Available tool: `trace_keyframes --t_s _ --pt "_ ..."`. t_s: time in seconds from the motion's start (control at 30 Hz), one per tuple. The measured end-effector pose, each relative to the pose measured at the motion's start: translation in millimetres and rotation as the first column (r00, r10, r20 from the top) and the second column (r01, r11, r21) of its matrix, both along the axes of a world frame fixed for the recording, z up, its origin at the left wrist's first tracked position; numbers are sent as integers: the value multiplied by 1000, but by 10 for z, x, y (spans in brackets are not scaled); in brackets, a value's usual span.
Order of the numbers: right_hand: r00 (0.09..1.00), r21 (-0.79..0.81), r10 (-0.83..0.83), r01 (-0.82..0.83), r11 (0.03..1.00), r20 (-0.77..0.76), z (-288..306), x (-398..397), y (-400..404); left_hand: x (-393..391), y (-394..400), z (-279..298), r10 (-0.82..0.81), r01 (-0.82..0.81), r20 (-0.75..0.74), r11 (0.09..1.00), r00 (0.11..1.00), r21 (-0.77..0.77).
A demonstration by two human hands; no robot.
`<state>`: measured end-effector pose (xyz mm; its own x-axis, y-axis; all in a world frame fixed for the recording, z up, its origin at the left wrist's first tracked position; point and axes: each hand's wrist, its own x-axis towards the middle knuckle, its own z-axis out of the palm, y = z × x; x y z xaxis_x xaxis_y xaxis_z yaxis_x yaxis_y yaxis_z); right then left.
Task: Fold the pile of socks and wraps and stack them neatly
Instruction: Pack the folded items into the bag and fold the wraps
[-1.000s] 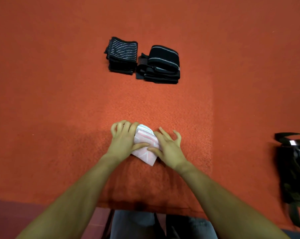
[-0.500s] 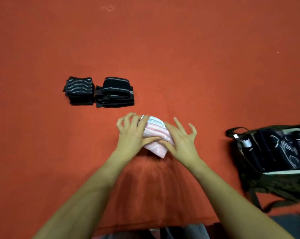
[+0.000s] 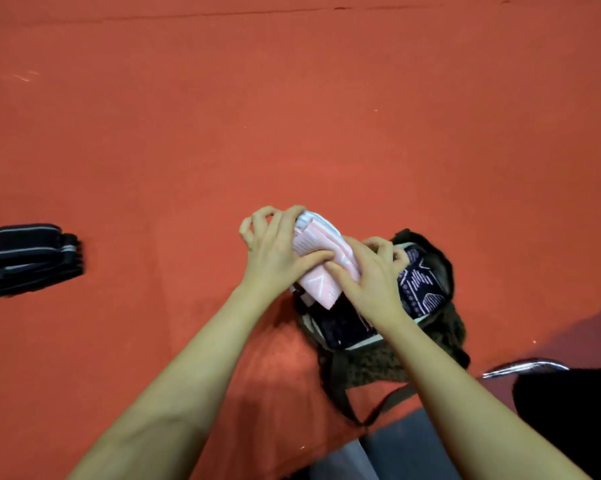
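A folded pink and white sock bundle (image 3: 318,261) is held between both hands, above the left part of an open dark green bag (image 3: 441,327). My left hand (image 3: 275,251) grips its left side with curled fingers and the thumb across the top. My right hand (image 3: 371,275) grips its right side, fingers curled over the bag's opening. A stack of folded black wraps with grey stripes (image 3: 29,258) lies on the red surface at the far left edge.
The red cloth-covered table (image 3: 326,116) stretches far ahead. Inside the bag lie dark patterned fabrics (image 3: 420,285). The bag's straps (image 3: 358,407) hang over the table's near edge. A dark chair with a metal rim (image 3: 534,367) is at the lower right.
Both hands lifted the pink bundle off the table and carried it right, over the open bag. The view swung right, so the black stacks slid to the left edge.
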<state>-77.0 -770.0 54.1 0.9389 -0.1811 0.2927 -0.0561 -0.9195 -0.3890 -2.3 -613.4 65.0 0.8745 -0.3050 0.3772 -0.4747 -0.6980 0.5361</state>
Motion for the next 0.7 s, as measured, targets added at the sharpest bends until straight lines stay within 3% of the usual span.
trace_keyframes --t_s 0.13,0.3,0.43,0.53,0.6,0.7 --pt "991 85 -132 129 988 26 125 -136 -655 66 -804 130 -130 130 22 991 991 0" --pt "956 136 -293 290 947 1 29 -230 -1097 115 -1496 126 -175 205 -185 966 967 158" --pt "960 28 -276 278 960 -49 -258 -387 -1178 53 -1571 -112 -187 332 -369 863 910 381" --pt "965 -79 -226 217 973 -131 -443 -467 -1154 -10 -1562 -336 -173 389 -423 774 889 501" --pt "954 -126 -227 205 971 -198 -534 -471 -1129 -46 -1563 -450 -172 405 -451 772 876 490" --pt "937 -175 -224 181 968 -269 -587 -466 -1140 -43 -1533 -531 -195 401 -516 857 834 324"
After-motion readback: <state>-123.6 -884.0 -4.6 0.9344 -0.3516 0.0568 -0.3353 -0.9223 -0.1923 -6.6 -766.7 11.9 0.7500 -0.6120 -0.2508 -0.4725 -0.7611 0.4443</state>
